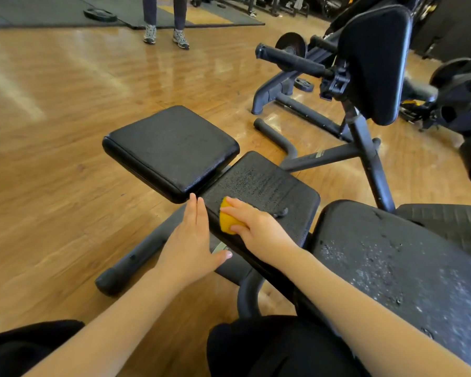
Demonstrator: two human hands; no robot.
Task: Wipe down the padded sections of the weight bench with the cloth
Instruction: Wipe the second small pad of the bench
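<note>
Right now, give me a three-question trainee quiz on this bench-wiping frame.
1. True or false: the yellow cloth lies under the right hand.
2. Which pad is the cloth on? A) the square end pad B) the middle pad C) the upright pad
3. Fill in: the left hand rests flat, holding ____.

Key:
1. True; the right hand presses the cloth against the pad.
2. B, at the middle pad's near left edge.
3. Nothing; its fingers are extended beside the middle pad's edge.
</note>
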